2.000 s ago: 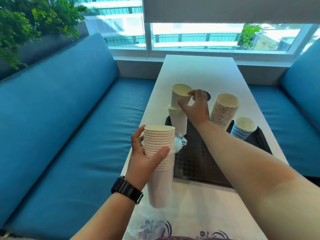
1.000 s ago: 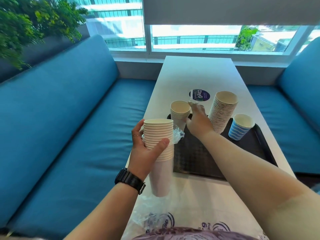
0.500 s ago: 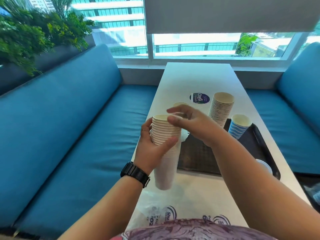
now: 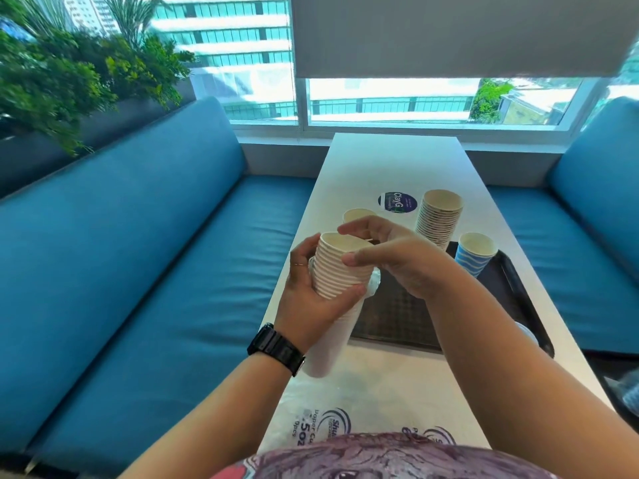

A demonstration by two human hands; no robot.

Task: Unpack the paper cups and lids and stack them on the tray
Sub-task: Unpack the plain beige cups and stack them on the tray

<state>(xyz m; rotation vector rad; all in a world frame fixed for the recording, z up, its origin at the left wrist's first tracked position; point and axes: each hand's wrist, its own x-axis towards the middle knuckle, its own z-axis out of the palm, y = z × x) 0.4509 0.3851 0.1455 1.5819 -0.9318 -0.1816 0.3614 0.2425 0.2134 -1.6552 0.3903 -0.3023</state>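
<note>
My left hand (image 4: pixel 311 305) grips a tall stack of white paper cups (image 4: pixel 340 271), tilted, its lower part still in a clear plastic sleeve. My right hand (image 4: pixel 404 261) is at the top of that stack, thumb on the near rims and fingers over the far rim, pinching the top cups. Behind my hands lies a black tray (image 4: pixel 518 288). On it stand a tall white cup stack (image 4: pixel 437 219), a blue striped cup (image 4: pixel 475 254) and a short white stack (image 4: pixel 358 214), partly hidden by my fingers.
The narrow white table (image 4: pixel 394 160) runs toward the window between two blue benches (image 4: pixel 155 271). A round dark sticker (image 4: pixel 397 202) lies beyond the tray. Printed plastic packaging (image 4: pixel 345 409) covers the near table end. A white round thing (image 4: pixel 525 331) peeks out at the tray's near right.
My right hand left the short stack on the tray, came back to the held stack and took hold of its top. My left hand raised the stack slightly.
</note>
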